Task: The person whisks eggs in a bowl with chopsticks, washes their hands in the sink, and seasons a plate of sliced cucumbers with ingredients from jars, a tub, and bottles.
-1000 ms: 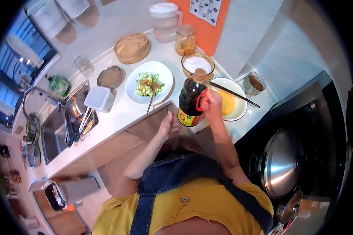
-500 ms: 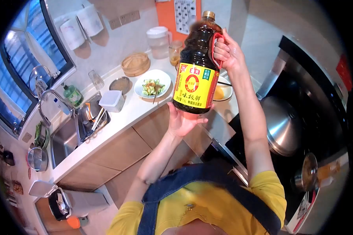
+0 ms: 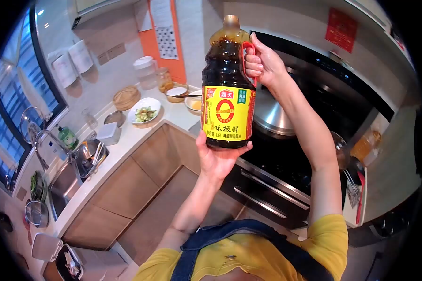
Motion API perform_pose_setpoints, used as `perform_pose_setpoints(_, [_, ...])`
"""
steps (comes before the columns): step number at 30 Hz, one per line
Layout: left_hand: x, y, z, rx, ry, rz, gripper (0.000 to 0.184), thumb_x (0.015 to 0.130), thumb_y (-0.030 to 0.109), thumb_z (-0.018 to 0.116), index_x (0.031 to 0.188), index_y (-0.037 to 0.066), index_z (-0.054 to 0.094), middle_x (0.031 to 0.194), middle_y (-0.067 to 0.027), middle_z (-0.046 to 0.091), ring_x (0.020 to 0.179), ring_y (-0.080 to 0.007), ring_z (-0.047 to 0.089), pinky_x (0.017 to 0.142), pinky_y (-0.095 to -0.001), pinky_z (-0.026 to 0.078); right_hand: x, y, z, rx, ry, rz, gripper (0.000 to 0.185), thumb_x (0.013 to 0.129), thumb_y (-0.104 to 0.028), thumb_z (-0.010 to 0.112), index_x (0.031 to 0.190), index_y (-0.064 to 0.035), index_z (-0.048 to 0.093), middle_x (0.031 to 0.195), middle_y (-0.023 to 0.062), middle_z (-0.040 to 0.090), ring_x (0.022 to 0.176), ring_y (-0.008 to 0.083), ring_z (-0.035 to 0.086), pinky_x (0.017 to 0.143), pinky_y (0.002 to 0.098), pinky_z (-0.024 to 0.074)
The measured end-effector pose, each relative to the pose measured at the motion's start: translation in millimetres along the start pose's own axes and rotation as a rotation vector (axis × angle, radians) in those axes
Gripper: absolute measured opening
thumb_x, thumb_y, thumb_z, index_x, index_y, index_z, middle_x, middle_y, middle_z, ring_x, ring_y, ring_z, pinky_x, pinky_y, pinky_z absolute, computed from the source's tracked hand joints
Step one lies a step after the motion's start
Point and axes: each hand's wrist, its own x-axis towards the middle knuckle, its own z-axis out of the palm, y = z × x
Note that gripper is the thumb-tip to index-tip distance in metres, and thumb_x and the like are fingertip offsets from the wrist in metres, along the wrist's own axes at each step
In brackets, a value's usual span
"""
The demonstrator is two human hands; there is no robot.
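A large dark sauce bottle [image 3: 228, 112] with a yellow label and a gold cap is held upright in the air before me. My right hand [image 3: 262, 61] is closed round its red handle. Beneath the base lies my left hand [image 3: 219, 157], palm up, with thumb and fingers spread against the bottom. Behind the bottle on the counter are a white plate of sliced green food [image 3: 145, 111], a glass bowl of white contents [image 3: 177, 92] and a partly hidden bowl of yellow liquid [image 3: 193, 102], a dark chopstick across it.
A stove with a domed steel lid [image 3: 272, 114] stands at the right. Along the counter [image 3: 109, 159] are a bamboo steamer [image 3: 126, 97], a lidded pitcher [image 3: 146, 72], a jar [image 3: 164, 79] and a plastic container [image 3: 109, 133]. A sink [image 3: 64, 187] and open bin [image 3: 63, 264] are at the left.
The bottle has risen from near the counter and turned its label toward me. My left hand has come under its base. The view has swung right toward the stove.
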Motion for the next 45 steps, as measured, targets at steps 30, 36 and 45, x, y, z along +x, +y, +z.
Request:
perform_pose_setpoints(30, [72,-512,211,-0.039,-0.344,-0.319,0.083,0.066,0.049,0.067,0.133,0.015,0.03,0.129,-0.0125,0.041,0.113,-0.0342,0.046,0.079,-0.0564,0.048,-403,-446,-191,-2.291,0.528,-0.424,0.034,0.081,-0.029,0.052,0.07,0.0016,0.062,0.062,0.0106,0.061,0.058,0.0224,0.058,0.059,0.0337,0.0467])
perform_pose_setpoints(36, [119,-514,229,-0.225,-0.469,-0.412,0.083,0.068,0.051,0.065,0.134,0.015,0.03,0.132,-0.0139,0.038,0.112,-0.039,0.043,0.08,-0.0569,0.044,-448,-451,-210,-1.389,0.621,-0.658,0.045,0.084,-0.04,0.051,0.111,-0.0028,0.051,0.091,0.0104,0.06,0.074,0.016,0.058,0.064,0.0308,0.0475])
perform_pose_setpoints(45, [197,-510,273,-0.201,-0.691,-0.402,0.079,0.073,0.054,0.056,0.135,0.014,0.029,0.132,-0.0138,0.038,0.11,-0.0413,0.044,0.079,-0.0546,0.044,-457,-346,-227,-1.072,0.598,-1.325,0.044,0.08,-0.034,0.064,0.107,-0.0007,0.054,0.084,0.0046,0.062,0.074,0.012,0.059,0.072,0.0295,0.0476])
